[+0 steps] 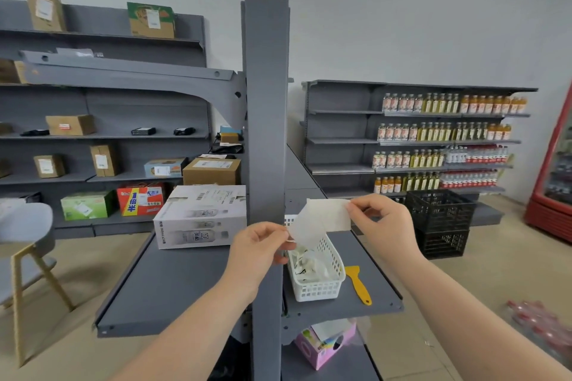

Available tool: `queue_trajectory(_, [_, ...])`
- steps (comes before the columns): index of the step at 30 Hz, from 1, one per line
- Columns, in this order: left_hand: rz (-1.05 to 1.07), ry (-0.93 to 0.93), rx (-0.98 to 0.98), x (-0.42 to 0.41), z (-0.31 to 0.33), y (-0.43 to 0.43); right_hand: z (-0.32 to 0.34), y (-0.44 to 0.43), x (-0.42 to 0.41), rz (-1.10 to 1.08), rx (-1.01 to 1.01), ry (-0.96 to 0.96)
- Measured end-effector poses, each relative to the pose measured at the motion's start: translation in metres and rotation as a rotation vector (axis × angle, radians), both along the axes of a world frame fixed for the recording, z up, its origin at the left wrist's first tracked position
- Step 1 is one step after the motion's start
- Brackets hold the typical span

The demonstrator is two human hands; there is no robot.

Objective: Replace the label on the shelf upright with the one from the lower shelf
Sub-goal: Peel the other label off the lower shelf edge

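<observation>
A white paper label (322,217) is stretched between both hands in front of the grey shelf upright (266,108). My left hand (258,246) pinches its lower left end, which curls down. My right hand (382,219) pinches its upper right corner. The label hangs over a white plastic basket (318,289) holding crumpled paper scraps, on the right-hand shelf (371,303). The face of the upright above my hands looks bare.
A yellow scraper (359,284) lies right of the basket. A white carton (201,216) stands on the left shelf. A pink tissue box (325,346) sits on the shelf below. Black crates (439,219) stand at right, a chair (24,244) at left.
</observation>
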State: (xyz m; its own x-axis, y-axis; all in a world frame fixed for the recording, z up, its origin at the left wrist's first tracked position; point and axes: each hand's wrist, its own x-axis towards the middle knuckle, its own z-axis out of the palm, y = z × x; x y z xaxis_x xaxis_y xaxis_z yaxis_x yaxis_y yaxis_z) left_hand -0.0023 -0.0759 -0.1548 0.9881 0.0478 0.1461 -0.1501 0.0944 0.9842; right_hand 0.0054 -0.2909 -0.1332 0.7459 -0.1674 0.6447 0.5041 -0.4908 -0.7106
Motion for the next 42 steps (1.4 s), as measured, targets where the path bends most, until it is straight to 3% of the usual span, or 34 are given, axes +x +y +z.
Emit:
queue_trajectory(12, [0.050, 0.149, -0.050, 0.004, -0.019, 0.001, -0.004, -0.036, 0.013, -0.155, 0.064, 0.074])
queue_trajectory(18, [-0.058, 0.239, 0.045, 0.011, -0.052, -0.044, -0.015, -0.048, 0.017, -0.197, 0.096, 0.086])
queue_trajectory(24, [-0.069, 0.371, -0.006, 0.055, -0.074, -0.087, -0.039, -0.053, 0.030, -0.178, 0.068, 0.164])
queue_trajectory(35, [-0.054, 0.400, 0.131, 0.104, -0.079, -0.102, -0.068, -0.058, 0.045, -0.202, -0.018, 0.271])
queue_trajectory(42, [-0.072, 0.276, 0.030, 0.086, -0.052, -0.105, -0.071, -0.050, 0.050, -0.164, -0.063, 0.194])
